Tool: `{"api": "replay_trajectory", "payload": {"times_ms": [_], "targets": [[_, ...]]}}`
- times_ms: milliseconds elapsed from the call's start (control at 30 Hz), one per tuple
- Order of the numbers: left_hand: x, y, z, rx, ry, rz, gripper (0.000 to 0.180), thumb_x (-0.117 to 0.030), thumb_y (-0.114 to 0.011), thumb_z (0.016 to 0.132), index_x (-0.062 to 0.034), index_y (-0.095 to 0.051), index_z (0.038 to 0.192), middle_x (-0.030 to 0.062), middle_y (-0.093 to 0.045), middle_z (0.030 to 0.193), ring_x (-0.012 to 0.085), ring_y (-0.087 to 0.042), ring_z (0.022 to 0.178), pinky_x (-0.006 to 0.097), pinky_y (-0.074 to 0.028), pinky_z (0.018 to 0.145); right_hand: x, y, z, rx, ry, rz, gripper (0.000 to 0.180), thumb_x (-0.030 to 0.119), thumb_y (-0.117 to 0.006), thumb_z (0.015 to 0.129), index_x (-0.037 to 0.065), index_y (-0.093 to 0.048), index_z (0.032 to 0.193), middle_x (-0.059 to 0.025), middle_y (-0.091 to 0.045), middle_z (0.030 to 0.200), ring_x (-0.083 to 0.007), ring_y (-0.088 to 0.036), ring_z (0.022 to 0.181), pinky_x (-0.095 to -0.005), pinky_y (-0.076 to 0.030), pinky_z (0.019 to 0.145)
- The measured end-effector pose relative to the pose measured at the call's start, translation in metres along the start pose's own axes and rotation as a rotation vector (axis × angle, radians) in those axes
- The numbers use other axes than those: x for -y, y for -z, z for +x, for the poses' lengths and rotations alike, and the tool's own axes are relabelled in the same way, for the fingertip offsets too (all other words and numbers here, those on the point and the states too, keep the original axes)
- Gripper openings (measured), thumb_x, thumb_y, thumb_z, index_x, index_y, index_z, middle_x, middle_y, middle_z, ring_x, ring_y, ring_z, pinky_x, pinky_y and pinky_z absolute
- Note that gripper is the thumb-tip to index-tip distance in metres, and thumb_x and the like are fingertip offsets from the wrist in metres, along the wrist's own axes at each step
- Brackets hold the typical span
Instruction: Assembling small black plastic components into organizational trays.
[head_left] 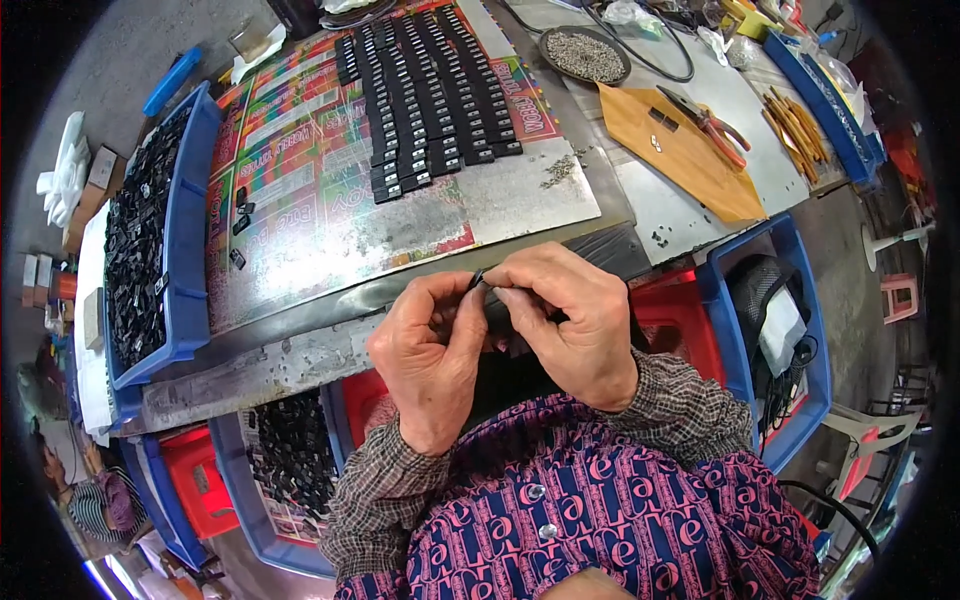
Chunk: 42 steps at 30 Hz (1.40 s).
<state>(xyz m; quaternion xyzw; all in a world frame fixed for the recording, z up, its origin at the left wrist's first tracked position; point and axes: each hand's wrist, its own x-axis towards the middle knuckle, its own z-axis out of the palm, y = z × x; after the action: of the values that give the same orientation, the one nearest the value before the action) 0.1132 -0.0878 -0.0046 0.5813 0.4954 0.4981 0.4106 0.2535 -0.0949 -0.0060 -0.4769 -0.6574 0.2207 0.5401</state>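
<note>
Worktable (520,205), metal-topped, fills the upper centre of the frame; a colourful printed sheet (300,170) covers its left part. Long blue tray (190,250) of small black parts sits at left. Rows of black parts (430,100) lie upper centre. Left hand (425,355) and right hand (575,320) meet at frame centre, fingers pinched closed together on one small black part (490,293), held just below the table edge.
</note>
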Motion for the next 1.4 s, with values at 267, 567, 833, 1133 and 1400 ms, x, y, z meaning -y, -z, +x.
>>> {"api": "replay_trajectory", "payload": {"times_ms": [267, 567, 833, 1133, 1400], "targets": [[0.003, 0.005, 0.005, 0.027, 0.036, 0.009, 0.007, -0.001, -0.065, 0.087, 0.0029, -0.064, 0.092, -0.0002, -0.062, 0.071, 0.0021, -0.052, 0.055, 0.019, -0.043, 0.048, -0.006, -0.001, 0.005, 0.026, 0.102, -0.048, 0.018, -0.009, -0.065, 0.077, -0.002, -0.066, 0.094, -0.0093, -0.065, 0.087, -0.0140, -0.062, 0.068, -0.0234, -0.048, 0.058], [0.000, 0.013, 0.012, 0.136, 0.141, -0.129, 0.006, -0.002, -0.062, 0.089, 0.0028, -0.062, 0.093, -0.0009, -0.060, 0.070, 0.0009, -0.049, 0.052, 0.019, -0.041, 0.044, -0.008, 0.004, 0.013, 0.252, -0.122, 0.184, 0.024, -0.008, -0.063, 0.081, -0.003, -0.065, 0.104, -0.0066, -0.063, 0.090, -0.0085, -0.062, 0.072, -0.0217, -0.050, 0.062], [-0.006, 0.014, 0.013, 0.140, 0.165, -0.230, 0.007, -0.001, -0.064, 0.088, 0.0037, -0.061, 0.093, 0.0021, -0.062, 0.073, 0.0021, -0.051, 0.052, 0.018, -0.042, 0.044, -0.010, 0.007, 0.013, 0.269, -0.282, 0.320, 0.022, -0.008, -0.059, 0.085, -0.007, -0.062, 0.107, -0.0052, -0.064, 0.091, -0.0087, -0.064, 0.073, -0.0209, -0.053, 0.064], [-0.001, 0.025, 0.018, 0.171, -0.208, 0.346, 0.022, 0.002, -0.071, 0.078, 0.0001, -0.063, 0.099, 0.0063, -0.066, 0.081, 0.0111, -0.063, 0.059, 0.024, -0.049, 0.052, -0.015, 0.005, 0.017, 0.275, -0.409, 0.381, 0.022, -0.008, -0.059, 0.085, -0.008, -0.062, 0.107, -0.0053, -0.065, 0.088, -0.0084, -0.063, 0.070, -0.0208, -0.053, 0.061], [0.001, 0.029, 0.033, 0.152, -0.490, 0.533, 0.026, 0.001, -0.071, 0.072, -0.0021, -0.064, 0.097, 0.0129, -0.065, 0.084, 0.0260, -0.064, 0.063, 0.034, -0.051, 0.056, -0.017, -0.003, 0.024, 0.221, -0.378, 0.381, 0.024, -0.006, -0.060, 0.084, -0.005, -0.063, 0.108, -0.0029, -0.065, 0.087, -0.0045, -0.061, 0.072, -0.0188, -0.050, 0.063]]}}
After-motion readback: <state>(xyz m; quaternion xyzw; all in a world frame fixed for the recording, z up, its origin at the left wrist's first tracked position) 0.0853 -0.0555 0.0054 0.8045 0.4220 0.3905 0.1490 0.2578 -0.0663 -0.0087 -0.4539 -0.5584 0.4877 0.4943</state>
